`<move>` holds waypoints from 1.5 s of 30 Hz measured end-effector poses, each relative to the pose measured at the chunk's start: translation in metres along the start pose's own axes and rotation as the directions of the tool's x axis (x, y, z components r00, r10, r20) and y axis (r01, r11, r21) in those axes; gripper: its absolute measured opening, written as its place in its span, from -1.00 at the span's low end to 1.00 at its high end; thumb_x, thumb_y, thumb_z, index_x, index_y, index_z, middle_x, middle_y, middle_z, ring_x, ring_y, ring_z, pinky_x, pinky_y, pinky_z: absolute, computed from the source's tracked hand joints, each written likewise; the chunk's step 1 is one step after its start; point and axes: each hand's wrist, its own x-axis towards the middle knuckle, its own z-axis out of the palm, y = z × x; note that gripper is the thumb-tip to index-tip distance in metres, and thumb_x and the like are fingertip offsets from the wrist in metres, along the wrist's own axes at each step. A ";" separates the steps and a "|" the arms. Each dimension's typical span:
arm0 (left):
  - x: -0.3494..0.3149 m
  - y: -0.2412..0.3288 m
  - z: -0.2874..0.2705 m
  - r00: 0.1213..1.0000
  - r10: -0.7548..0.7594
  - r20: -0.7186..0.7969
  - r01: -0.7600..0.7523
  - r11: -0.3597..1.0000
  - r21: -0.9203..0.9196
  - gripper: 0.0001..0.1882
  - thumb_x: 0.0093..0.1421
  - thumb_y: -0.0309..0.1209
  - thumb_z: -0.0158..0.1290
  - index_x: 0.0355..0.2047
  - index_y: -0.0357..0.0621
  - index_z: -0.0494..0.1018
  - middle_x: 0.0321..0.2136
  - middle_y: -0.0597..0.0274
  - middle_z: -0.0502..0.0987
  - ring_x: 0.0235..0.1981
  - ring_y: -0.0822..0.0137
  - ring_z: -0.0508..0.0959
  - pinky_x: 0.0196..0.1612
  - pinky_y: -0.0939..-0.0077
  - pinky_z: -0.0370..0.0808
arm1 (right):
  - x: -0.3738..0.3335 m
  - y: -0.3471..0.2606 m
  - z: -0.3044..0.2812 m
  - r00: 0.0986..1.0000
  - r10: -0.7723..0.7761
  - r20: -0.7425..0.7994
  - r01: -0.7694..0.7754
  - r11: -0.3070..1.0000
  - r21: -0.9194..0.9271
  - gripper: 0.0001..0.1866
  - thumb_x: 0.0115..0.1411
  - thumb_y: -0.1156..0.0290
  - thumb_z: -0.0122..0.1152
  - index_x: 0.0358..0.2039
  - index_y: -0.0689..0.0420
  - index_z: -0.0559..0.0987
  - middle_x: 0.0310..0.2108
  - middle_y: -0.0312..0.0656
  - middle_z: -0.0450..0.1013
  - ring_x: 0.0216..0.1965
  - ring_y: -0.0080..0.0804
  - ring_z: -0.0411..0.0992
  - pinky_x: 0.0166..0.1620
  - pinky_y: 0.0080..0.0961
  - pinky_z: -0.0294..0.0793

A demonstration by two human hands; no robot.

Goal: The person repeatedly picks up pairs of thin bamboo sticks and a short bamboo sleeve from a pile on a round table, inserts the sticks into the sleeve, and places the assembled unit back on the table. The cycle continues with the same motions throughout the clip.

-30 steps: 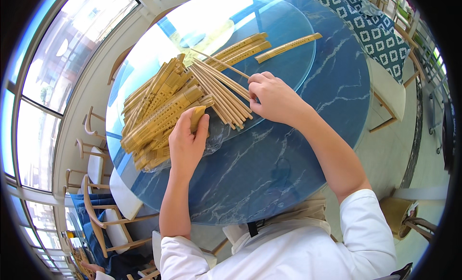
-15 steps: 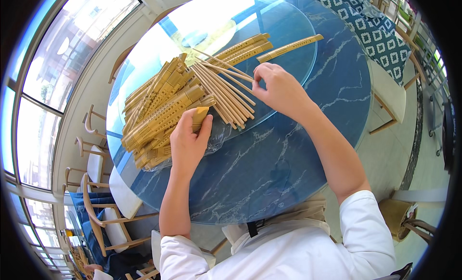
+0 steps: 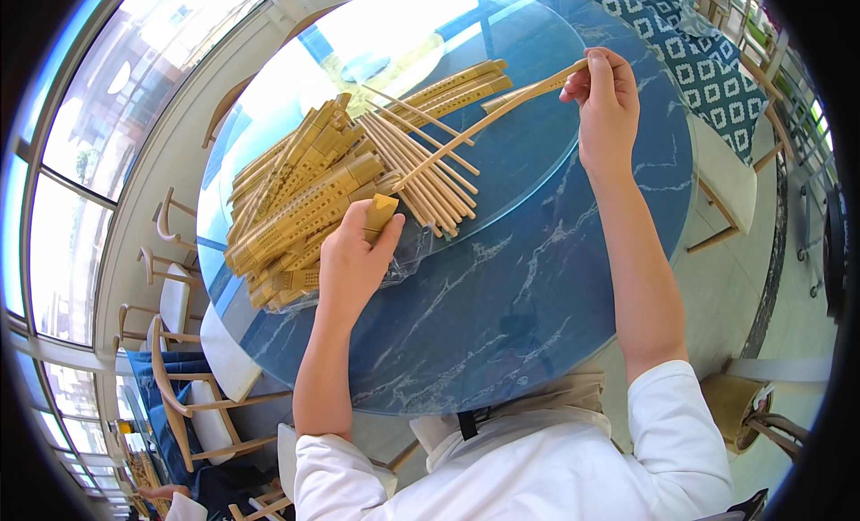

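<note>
My left hand is closed around a gold-brown paper chopstick sleeve, with one end showing between thumb and fingers. It rests against the front of a heap of wrapped chopsticks in printed gold sleeves. My right hand is raised at the right and pinches the end of a wooden chopstick. The stick slants down to the left, across a fan of bare chopsticks. Behind its upper part lies a single gold sleeve, partly covered. Whether one or two sticks are pinched is hard to make out.
The things lie on a round blue marbled table with a raised glass turntable. Clear plastic wrap sits under the heap. Wooden chairs stand at the left, and a patterned cloth drapes over the far right.
My right hand has moved up and right from the loose chopsticks, drawing a stick away from the fan. My left hand stays nearly in place with the sleeve.
</note>
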 end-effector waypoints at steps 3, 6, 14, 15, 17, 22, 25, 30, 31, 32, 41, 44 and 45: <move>0.000 -0.002 0.002 0.998 0.054 -0.029 -0.055 0.998 -0.040 -0.62 0.33 -0.20 0.32 -0.02 -0.21 0.57 -0.48 0.13 0.67 -0.56 0.32 0.61 -0.39 0.41 0.55 | -0.003 0.001 0.004 0.997 0.059 0.045 -0.060 0.998 0.017 -0.81 0.51 0.31 0.12 -0.10 0.19 0.53 -0.46 -0.31 0.48 -0.46 -0.61 0.44 -0.32 -0.59 0.54; -0.001 0.007 -0.001 0.999 -0.020 0.046 0.023 0.998 -0.064 -0.69 0.36 -0.23 0.29 -0.07 -0.22 0.60 -0.49 0.19 0.63 -0.54 0.40 0.60 -0.38 0.47 0.53 | -0.011 0.002 0.009 0.992 0.084 0.093 -0.086 0.996 0.026 -0.81 0.51 0.32 0.12 -0.10 0.19 0.55 -0.46 -0.31 0.49 -0.45 -0.61 0.44 -0.32 -0.59 0.53; -0.002 0.000 0.002 0.996 0.019 0.088 -0.005 0.988 -0.152 -0.76 0.42 -0.32 0.22 -0.02 -0.19 0.65 -0.50 0.27 0.60 -0.51 0.49 0.59 -0.38 0.54 0.54 | -0.033 0.002 0.025 0.917 0.263 0.299 -0.305 0.947 0.103 -0.77 0.51 0.25 0.19 -0.09 0.18 0.56 -0.42 -0.30 0.52 -0.42 -0.62 0.46 -0.29 -0.58 0.54; -0.001 0.000 0.003 0.995 0.020 0.097 -0.003 0.985 -0.173 -0.75 0.42 -0.32 0.21 0.00 -0.18 0.65 -0.50 0.28 0.60 -0.51 0.49 0.59 -0.37 0.54 0.55 | -0.036 0.001 0.026 0.896 0.288 0.337 -0.344 0.931 0.120 -0.76 0.51 0.25 0.20 -0.09 0.19 0.57 -0.42 -0.30 0.52 -0.42 -0.62 0.46 -0.29 -0.58 0.54; -0.002 0.006 0.003 0.994 -0.001 0.110 0.018 0.988 -0.154 -0.77 0.44 -0.35 0.18 -0.01 -0.20 0.66 -0.52 0.32 0.58 -0.51 0.54 0.55 -0.37 0.58 0.53 | -0.040 0.000 0.027 0.861 0.321 0.395 -0.404 0.903 0.145 -0.76 0.51 0.25 0.20 -0.08 0.19 0.57 -0.42 -0.29 0.52 -0.42 -0.60 0.47 -0.30 -0.58 0.53; -0.003 0.010 0.004 0.992 0.000 0.128 0.016 0.992 -0.125 -0.77 0.45 -0.34 0.19 -0.02 -0.21 0.65 -0.52 0.34 0.57 -0.51 0.56 0.53 -0.38 0.60 0.52 | -0.049 -0.004 0.032 0.758 0.376 0.533 -0.457 0.889 0.022 -0.74 0.53 0.21 0.17 -0.12 0.18 0.57 -0.48 -0.30 0.50 -0.47 -0.58 0.45 -0.35 -0.57 0.50; -0.004 0.009 0.002 0.996 0.009 0.085 0.002 0.991 -0.132 -0.76 0.44 -0.33 0.20 -0.02 -0.23 0.62 -0.53 0.35 0.56 -0.51 0.57 0.52 -0.39 0.60 0.50 | -0.049 -0.007 0.034 0.832 0.323 0.451 -0.370 0.929 0.017 -0.69 0.55 0.15 0.12 -0.18 0.15 0.56 -0.52 -0.31 0.49 -0.50 -0.59 0.43 -0.37 -0.58 0.47; 0.000 0.005 -0.002 0.996 -0.004 0.088 0.020 0.983 -0.180 -0.74 0.42 -0.32 0.23 -0.03 -0.25 0.58 -0.53 0.37 0.55 -0.53 0.58 0.50 -0.42 0.61 0.48 | -0.026 -0.005 0.019 0.938 0.213 0.273 -0.229 0.973 0.026 -0.63 0.57 0.07 0.06 -0.24 0.11 0.53 -0.55 -0.32 0.46 -0.53 -0.60 0.39 -0.40 -0.59 0.43; 0.000 0.006 -0.002 0.997 -0.005 0.083 0.020 0.984 -0.176 -0.75 0.42 -0.33 0.24 -0.04 -0.25 0.57 -0.53 0.37 0.55 -0.54 0.58 0.50 -0.43 0.61 0.47 | -0.027 -0.003 0.020 0.940 0.222 0.260 -0.240 0.970 0.039 -0.63 0.57 0.07 0.06 -0.22 0.12 0.53 -0.56 -0.32 0.44 -0.54 -0.60 0.38 -0.40 -0.59 0.42; -0.001 0.007 -0.002 0.997 -0.006 0.077 0.020 0.985 -0.172 -0.75 0.41 -0.33 0.24 -0.04 -0.24 0.57 -0.53 0.37 0.55 -0.54 0.58 0.49 -0.43 0.61 0.47 | -0.029 -0.003 0.022 0.937 0.223 0.268 -0.242 0.969 0.041 -0.63 0.57 0.07 0.06 -0.22 0.12 0.53 -0.56 -0.31 0.44 -0.54 -0.60 0.38 -0.40 -0.59 0.42; 0.000 0.007 -0.002 0.994 -0.068 0.086 0.083 0.979 -0.184 -0.78 0.40 -0.34 0.26 -0.10 -0.21 0.52 -0.55 0.39 0.52 -0.57 0.60 0.46 -0.47 0.64 0.44 | -0.028 -0.004 0.021 0.955 0.154 0.253 -0.180 0.980 0.082 -0.65 0.58 0.11 0.05 -0.21 0.13 0.52 -0.55 -0.30 0.44 -0.53 -0.60 0.38 -0.40 -0.58 0.43; 0.000 0.008 -0.003 0.992 -0.090 0.089 0.105 0.977 -0.188 -0.77 0.40 -0.33 0.26 -0.09 -0.21 0.52 -0.54 0.39 0.52 -0.57 0.61 0.46 -0.47 0.64 0.44 | -0.024 -0.004 0.017 0.953 0.147 0.264 -0.173 0.982 0.076 -0.67 0.59 0.13 0.05 -0.21 0.12 0.53 -0.53 -0.29 0.42 -0.50 -0.57 0.39 -0.37 -0.54 0.44; 0.000 0.009 -0.004 0.991 -0.096 0.089 0.112 0.975 -0.191 -0.77 0.40 -0.33 0.26 -0.09 -0.21 0.52 -0.54 0.39 0.52 -0.57 0.61 0.46 -0.47 0.64 0.43 | -0.023 -0.003 0.016 0.954 0.145 0.264 -0.171 0.982 0.078 -0.67 0.59 0.12 0.05 -0.22 0.12 0.53 -0.53 -0.29 0.42 -0.50 -0.57 0.39 -0.37 -0.54 0.43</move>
